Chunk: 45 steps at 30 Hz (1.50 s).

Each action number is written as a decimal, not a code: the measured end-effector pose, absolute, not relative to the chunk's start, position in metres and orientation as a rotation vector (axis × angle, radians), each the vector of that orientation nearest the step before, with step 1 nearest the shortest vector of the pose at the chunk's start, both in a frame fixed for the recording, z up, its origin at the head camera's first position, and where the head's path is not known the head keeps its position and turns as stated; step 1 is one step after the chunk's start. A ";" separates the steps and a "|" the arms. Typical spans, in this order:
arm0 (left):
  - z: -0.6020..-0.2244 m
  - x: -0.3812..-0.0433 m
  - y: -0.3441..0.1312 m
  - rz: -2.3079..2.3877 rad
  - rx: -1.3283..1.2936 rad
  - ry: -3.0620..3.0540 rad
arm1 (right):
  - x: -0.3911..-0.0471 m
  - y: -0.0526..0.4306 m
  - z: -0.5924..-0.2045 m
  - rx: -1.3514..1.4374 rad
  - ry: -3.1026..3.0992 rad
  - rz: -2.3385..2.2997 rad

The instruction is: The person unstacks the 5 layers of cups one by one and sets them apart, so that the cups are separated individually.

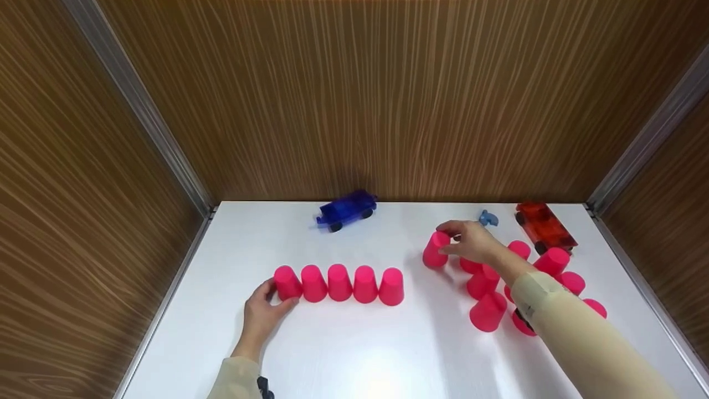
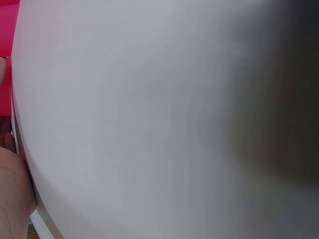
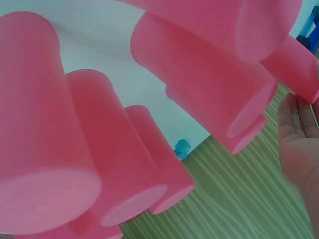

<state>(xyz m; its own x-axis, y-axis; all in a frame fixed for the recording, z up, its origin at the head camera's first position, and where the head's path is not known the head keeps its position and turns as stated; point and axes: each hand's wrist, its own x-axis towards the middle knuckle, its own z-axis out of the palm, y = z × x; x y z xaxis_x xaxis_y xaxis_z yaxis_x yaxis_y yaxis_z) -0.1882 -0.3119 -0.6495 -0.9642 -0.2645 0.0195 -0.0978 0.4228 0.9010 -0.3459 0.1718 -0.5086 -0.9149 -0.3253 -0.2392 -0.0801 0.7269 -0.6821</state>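
Several pink cups stand upside down in a straight row on the white table [image 1: 332, 354]. At the row's left end my left hand [image 1: 261, 316] holds the leftmost cup [image 1: 288, 284], thumb in front and fingers behind. Farther right and back, another pink cup [image 1: 435, 252] is pinched by my right hand [image 1: 473, 241], tilted slightly and apart from the row. Part of the left hand [image 2: 14, 184] and pink cups [image 2: 5, 89] show at the edge of the left wrist view. The right wrist view has the pinched cup [image 3: 294, 69] at its right edge.
Under and beside the right forearm, several more upside-down pink cups [image 1: 488, 313] are grouped. A blue toy car [image 1: 348, 210] lies near the back wall, a red toy car [image 1: 545, 226] at back right, a small blue piece [image 1: 488, 218] beside it. Wood-grain walls [image 1: 388, 100] enclose the table.
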 end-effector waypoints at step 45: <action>-0.650 -0.189 -0.312 -1.586 0.306 -2.476 | -0.345 0.173 -0.511 -0.295 2.638 -1.027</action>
